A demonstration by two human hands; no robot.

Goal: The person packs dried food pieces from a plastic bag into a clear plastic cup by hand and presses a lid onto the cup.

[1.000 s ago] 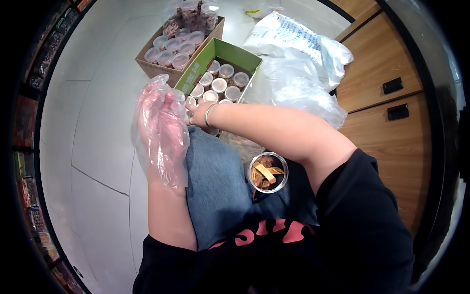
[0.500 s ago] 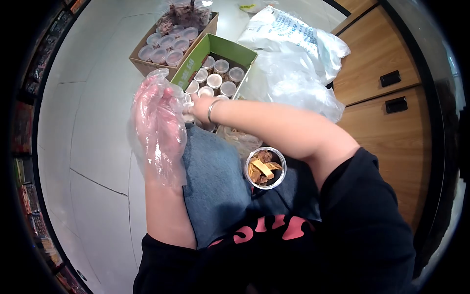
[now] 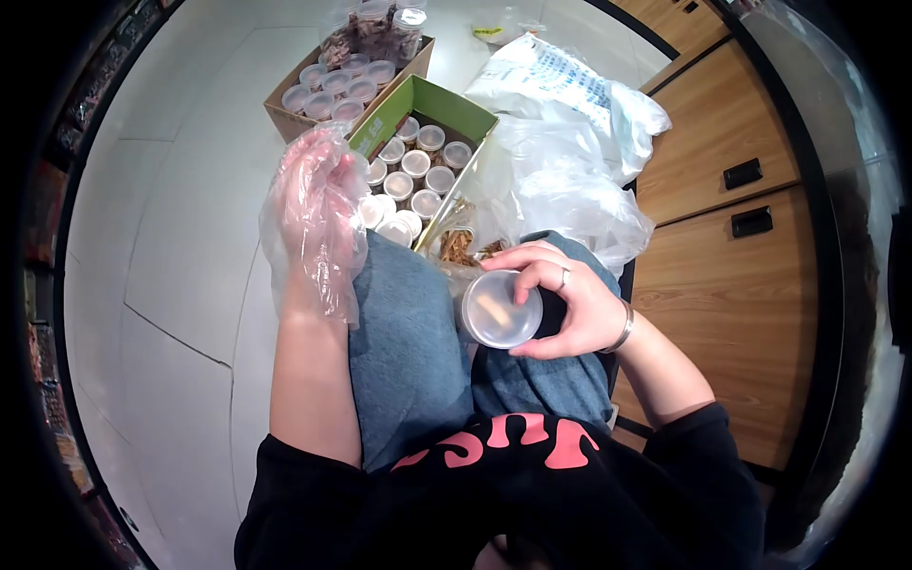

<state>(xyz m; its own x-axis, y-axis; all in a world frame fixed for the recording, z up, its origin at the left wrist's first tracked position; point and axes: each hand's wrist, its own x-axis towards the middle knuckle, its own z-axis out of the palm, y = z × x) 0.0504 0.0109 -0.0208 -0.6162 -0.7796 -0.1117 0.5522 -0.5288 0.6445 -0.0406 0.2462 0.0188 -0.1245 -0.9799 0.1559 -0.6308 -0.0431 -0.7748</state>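
Note:
My right hand (image 3: pixel 579 309), bare with a ring and a bracelet, has its fingers and thumb round the rim of a frosted round lid (image 3: pixel 501 323). The lid covers the top of a clear plastic jar; yellowish-brown pieces show faintly through it. Whether it is pressed down I cannot tell. My left hand (image 3: pixel 318 190), in a loose clear plastic glove, is raised beside my left knee, near the green box (image 3: pixel 415 100). Its fingers look loosely bent and apart, with nothing visible in them. Lidded jars (image 3: pixel 415 163) stand in rows in the green box.
Behind stands a brown carton (image 3: pixel 285 119) of similar jars. An open clear bag (image 3: pixel 465 245) with brown dried pieces lies by my knees. White plastic bags (image 3: pixel 570 142) lie at the right, before wooden cabinets (image 3: pixel 731 275). Shelves of packets line the far left.
My right hand has come back from the green box to the jar at my lap, bringing a lid over its open top. My gloved left hand has barely moved.

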